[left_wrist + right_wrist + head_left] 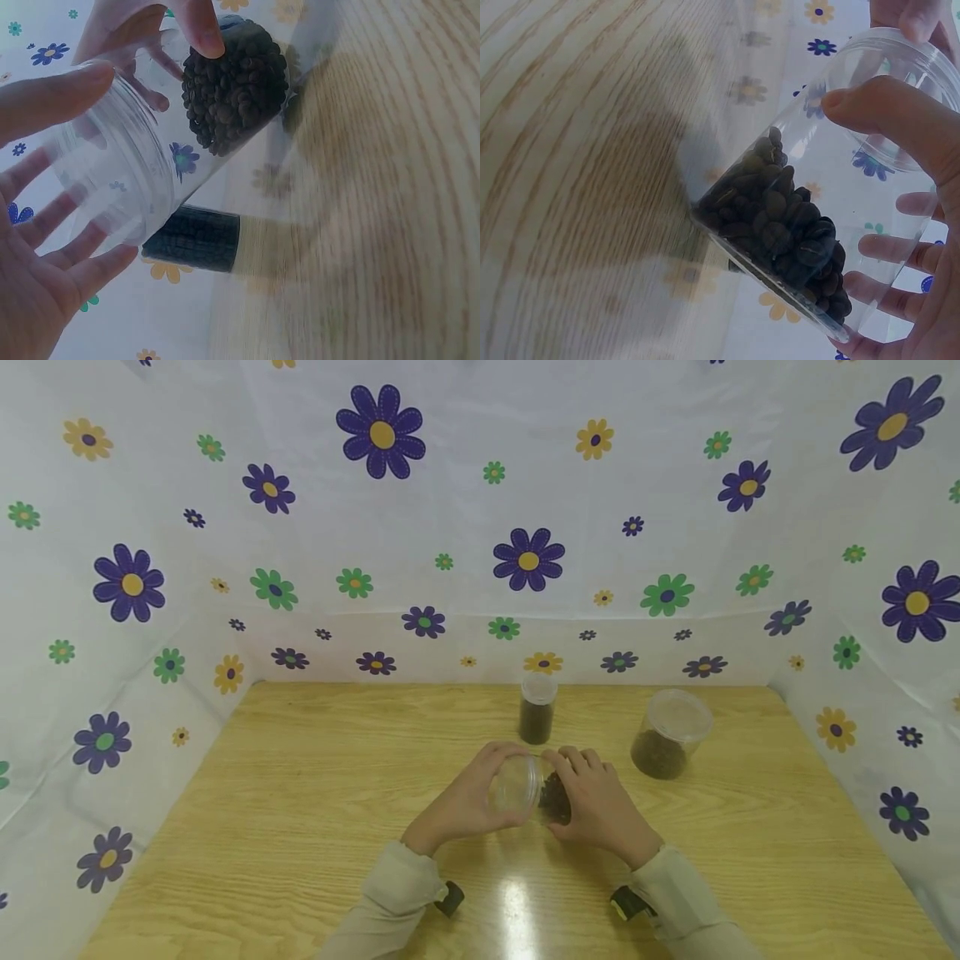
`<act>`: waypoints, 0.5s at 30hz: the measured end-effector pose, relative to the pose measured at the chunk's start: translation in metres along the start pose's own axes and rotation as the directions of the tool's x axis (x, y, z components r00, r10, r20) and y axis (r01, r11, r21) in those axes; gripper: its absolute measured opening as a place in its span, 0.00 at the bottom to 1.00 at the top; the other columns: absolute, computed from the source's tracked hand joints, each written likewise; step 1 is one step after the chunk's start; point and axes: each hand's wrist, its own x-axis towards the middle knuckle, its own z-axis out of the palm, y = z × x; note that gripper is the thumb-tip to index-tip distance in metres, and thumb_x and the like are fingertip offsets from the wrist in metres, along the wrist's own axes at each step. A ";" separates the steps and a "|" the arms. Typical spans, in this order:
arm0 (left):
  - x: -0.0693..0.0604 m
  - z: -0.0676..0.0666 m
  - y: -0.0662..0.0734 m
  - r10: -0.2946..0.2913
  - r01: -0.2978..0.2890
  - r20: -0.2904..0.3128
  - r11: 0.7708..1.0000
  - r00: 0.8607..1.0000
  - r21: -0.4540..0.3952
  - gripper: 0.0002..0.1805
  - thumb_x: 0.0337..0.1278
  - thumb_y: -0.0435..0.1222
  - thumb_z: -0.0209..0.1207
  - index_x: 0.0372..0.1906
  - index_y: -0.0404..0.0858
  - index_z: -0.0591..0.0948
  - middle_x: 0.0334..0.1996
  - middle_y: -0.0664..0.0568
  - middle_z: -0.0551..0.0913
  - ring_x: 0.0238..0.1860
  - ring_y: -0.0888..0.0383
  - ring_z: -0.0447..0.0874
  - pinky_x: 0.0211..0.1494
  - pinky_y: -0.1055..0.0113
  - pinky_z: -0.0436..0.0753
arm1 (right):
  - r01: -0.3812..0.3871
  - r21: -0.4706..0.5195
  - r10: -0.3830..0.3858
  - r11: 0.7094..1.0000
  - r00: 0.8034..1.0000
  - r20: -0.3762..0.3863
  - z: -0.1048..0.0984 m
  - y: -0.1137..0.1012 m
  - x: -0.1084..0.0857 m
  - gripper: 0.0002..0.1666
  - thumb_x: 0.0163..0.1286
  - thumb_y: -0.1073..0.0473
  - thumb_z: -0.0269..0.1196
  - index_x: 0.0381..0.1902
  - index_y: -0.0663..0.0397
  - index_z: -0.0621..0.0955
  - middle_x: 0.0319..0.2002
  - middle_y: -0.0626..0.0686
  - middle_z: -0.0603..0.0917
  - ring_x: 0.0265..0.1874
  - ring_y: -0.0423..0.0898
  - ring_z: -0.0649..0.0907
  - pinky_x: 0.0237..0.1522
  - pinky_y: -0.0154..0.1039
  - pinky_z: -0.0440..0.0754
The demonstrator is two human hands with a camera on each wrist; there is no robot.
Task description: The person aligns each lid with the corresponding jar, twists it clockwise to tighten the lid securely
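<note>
Tilted on its side between both hands is a clear jar [810,150], part-filled with dark coffee beans [236,82] gathered toward its base. My right hand [600,802] grips the jar's wall, its thumb on the near side and its fingers spread around the far side. At the jar's mouth, my left hand [468,797] holds the clear ribbed lid [120,157] by its rim, thumb on one side and fingers on the other. The lid sits against the mouth; how tightly it is on cannot be told. Whether the base edge touches the table is unclear.
Behind the hands stands a narrow clear-topped jar [536,718] with dark contents. A wider lidded jar [671,735], dark in its lower part, stands at the right. Flower-patterned cloth [450,527] walls the back and sides of the wooden table [322,777].
</note>
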 end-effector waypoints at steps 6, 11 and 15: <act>0.000 0.000 -0.001 0.039 -0.039 0.000 0.998 0.999 0.040 0.48 0.36 0.36 0.74 0.68 0.47 0.62 0.69 0.51 0.61 0.70 0.51 0.59 0.67 0.48 0.68 | 0.007 -0.010 -0.007 1.000 1.000 -0.013 0.000 0.000 0.000 0.57 0.34 0.42 0.78 0.62 0.49 0.67 0.53 0.56 0.76 0.50 0.56 0.76 0.41 0.55 0.80; -0.001 0.003 0.002 -0.066 0.066 -0.017 0.998 0.998 0.019 0.51 0.43 0.43 0.71 0.72 0.47 0.54 0.71 0.49 0.57 0.71 0.48 0.58 0.68 0.46 0.66 | 0.009 -0.012 -0.010 1.000 1.000 -0.020 0.000 0.000 0.000 0.56 0.34 0.42 0.78 0.62 0.49 0.67 0.52 0.56 0.76 0.50 0.56 0.76 0.40 0.55 0.80; -0.003 0.004 0.006 -0.164 0.164 -0.022 0.986 0.986 0.000 0.47 0.50 0.49 0.66 0.72 0.45 0.54 0.70 0.49 0.58 0.67 0.47 0.63 0.65 0.47 0.69 | 0.005 -0.005 -0.005 1.000 1.000 -0.016 0.000 0.000 0.000 0.56 0.34 0.42 0.78 0.62 0.49 0.67 0.53 0.56 0.76 0.50 0.56 0.76 0.41 0.55 0.80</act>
